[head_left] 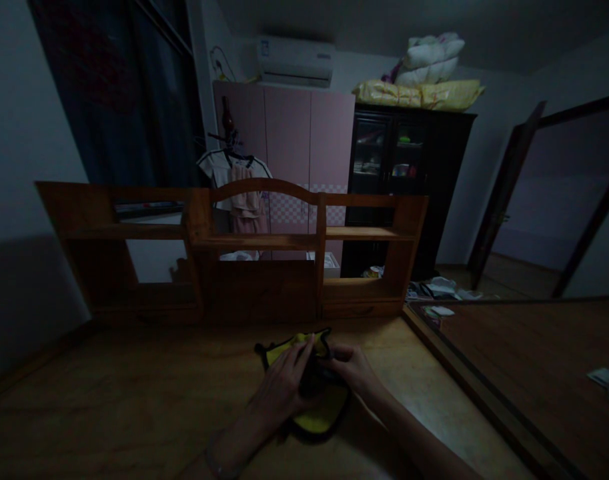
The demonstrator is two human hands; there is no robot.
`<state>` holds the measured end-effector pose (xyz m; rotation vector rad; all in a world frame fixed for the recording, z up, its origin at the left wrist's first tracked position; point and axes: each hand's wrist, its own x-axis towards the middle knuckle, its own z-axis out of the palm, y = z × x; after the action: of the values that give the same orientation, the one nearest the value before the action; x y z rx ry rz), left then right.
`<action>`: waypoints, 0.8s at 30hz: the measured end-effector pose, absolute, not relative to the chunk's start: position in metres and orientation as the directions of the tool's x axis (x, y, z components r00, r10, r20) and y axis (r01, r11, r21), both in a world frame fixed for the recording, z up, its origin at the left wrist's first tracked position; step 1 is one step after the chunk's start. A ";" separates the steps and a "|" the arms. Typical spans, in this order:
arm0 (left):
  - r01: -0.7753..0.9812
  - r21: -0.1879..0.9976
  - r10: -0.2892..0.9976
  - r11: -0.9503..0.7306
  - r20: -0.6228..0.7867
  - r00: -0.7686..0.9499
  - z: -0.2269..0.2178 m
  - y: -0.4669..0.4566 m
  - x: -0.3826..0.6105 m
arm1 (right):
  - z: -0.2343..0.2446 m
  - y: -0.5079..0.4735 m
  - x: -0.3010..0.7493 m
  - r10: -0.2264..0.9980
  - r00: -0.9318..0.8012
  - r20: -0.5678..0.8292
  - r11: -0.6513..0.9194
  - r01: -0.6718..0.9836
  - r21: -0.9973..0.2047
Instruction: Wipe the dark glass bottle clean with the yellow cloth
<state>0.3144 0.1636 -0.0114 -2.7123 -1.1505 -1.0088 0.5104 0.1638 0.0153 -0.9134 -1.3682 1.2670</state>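
Observation:
A yellow cloth piece with black edging point(318, 419) lies on the wooden tabletop point(184, 393), partly bunched up and covered by my hands. I cannot make out whether it is a pouch or a flat cloth. My left hand point(283, 380) holds it from the left, fingers long and close together over the folded upper part, thumb lower down. My right hand point(353, 367) pinches the dark edge at its upper right, fingertips closed. What lies between the two hands is dark and hard to see.
A wooden shelf unit point(259, 243) stands along the table's far edge. Beyond it are a pink wardrobe point(289, 140), a black cabinet point(414, 180) and hanging clothes point(244, 187). On the right, a brown surface point(524, 353) carries papers point(607, 379). The room is dim.

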 end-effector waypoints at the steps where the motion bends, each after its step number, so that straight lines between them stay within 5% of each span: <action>1: 0.654 0.219 0.639 -0.724 0.572 0.515 -0.012 0.164 0.314 | 0.015 0.164 0.510 0.964 -0.199 0.176 0.157 -0.107 -0.982; 24: 0.651 0.209 0.626 -0.729 0.590 0.511 -0.013 0.165 0.316 | 0.003 0.164 0.510 0.960 -0.255 0.118 0.101 -0.079 -0.992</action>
<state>0.3162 0.1650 -0.0131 -2.6967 -1.1399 -1.0272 0.5100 0.1645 0.0027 -0.9430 -1.3980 1.3420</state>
